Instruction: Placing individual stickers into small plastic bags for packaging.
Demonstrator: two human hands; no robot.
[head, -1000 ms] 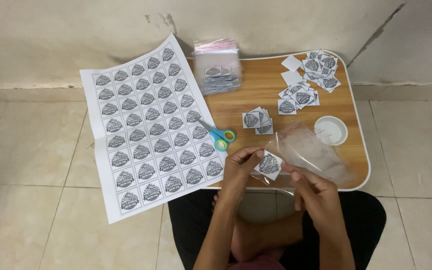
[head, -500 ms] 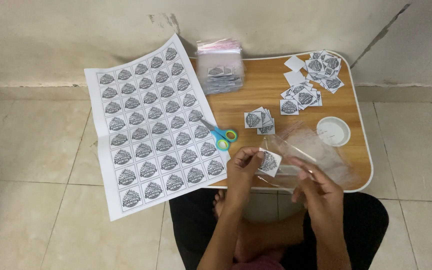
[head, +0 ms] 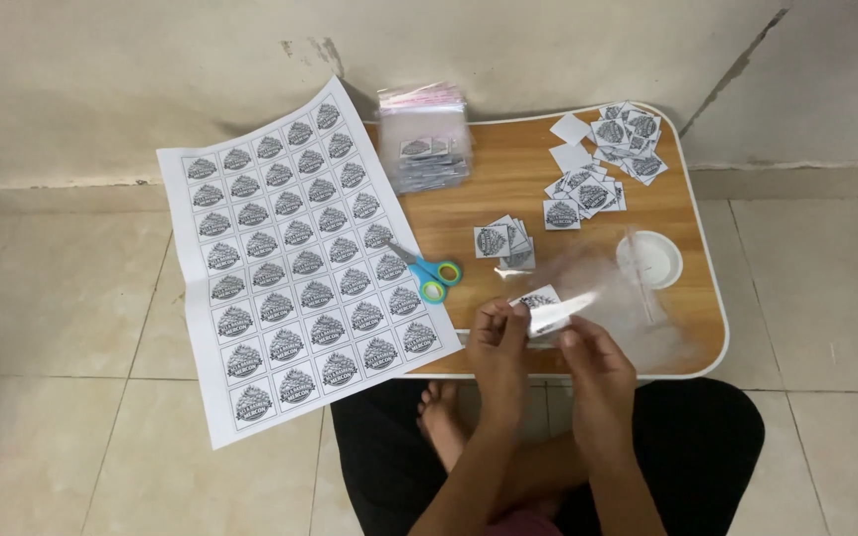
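Both hands work at the near edge of the wooden tabletop (head: 508, 179). The left hand (head: 497, 342) pinches a small square printed label (head: 538, 298) between closed fingertips. The right hand (head: 588, 352) has fingers closed on a clear plastic sleeve (head: 573, 310) that touches the label. Blue-and-green scissors (head: 429, 270) lie just left of the hands, beside a large printed label sheet (head: 300, 258) overhanging the tabletop. Cut labels (head: 598, 159) are scattered at the far right, and a stack of clear bags (head: 424, 139) sits at the far edge. A white round lid (head: 650, 260) rests near the right hand.
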